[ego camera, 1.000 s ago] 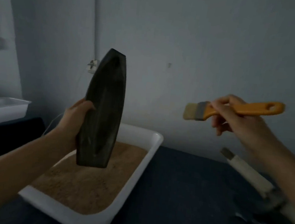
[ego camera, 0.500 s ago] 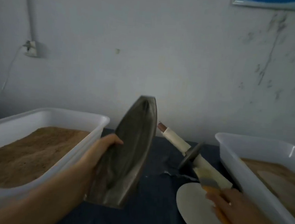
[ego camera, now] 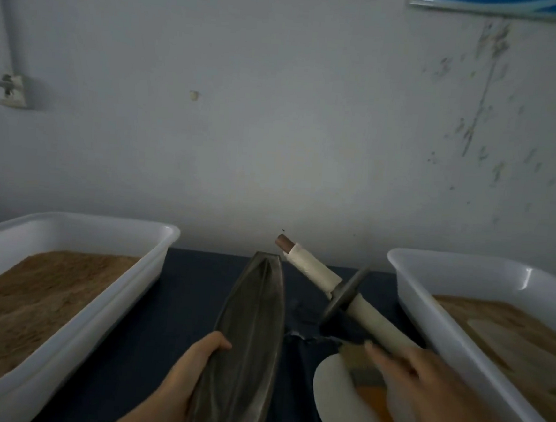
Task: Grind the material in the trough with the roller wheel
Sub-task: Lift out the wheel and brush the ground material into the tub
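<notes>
Left hand [ego camera: 190, 373] is gripping the trough [ego camera: 246, 341] at lower centre; right hand [ego camera: 423, 382], fingers released, is nearing the roller [ego camera: 343, 296], which could roll off.

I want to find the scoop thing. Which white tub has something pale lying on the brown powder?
The white tub on the right, beside the right hand. A pale flat piece lies on its powder. The white tub on the left holds only brown powder.
</notes>
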`<state>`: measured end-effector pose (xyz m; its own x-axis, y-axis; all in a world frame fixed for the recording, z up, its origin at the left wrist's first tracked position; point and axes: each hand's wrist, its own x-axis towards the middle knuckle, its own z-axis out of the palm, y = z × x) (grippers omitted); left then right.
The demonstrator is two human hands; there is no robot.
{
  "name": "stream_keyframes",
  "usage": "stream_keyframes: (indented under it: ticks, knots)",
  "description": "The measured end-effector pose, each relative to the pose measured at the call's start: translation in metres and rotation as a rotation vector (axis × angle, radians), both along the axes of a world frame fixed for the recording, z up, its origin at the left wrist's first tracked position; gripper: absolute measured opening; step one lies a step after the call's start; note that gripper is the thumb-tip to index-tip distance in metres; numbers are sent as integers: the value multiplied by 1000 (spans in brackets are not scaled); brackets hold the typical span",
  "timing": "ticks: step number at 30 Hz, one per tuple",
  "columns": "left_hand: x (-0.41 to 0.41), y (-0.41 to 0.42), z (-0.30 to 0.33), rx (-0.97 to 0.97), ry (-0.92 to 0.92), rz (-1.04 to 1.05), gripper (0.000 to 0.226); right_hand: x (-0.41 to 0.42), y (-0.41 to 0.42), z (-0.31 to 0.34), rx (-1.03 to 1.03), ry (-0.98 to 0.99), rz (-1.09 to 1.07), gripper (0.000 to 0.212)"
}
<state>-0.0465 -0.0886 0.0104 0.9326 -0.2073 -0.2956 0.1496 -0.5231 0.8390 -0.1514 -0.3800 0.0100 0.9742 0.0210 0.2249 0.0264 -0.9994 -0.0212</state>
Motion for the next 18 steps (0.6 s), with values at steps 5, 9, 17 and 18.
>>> stream_keyframes:
  ticks: [5, 9, 17, 18]
  knots:
    - [10, -17, 4, 33, 44, 293, 43, 58, 1, 41, 119, -111, -134, 68]
    - [6, -17, 3, -214, 109, 351, 43, 112, 20, 30, 211, 140, -203, 47]
    - [-30, -6, 17, -365, 188, 238, 19, 127, 17, 15, 358, -6, -258, 31]
    - [-28, -6, 17, -347, 171, 229, 22, 126, 19, 19, 376, -62, -237, 27]
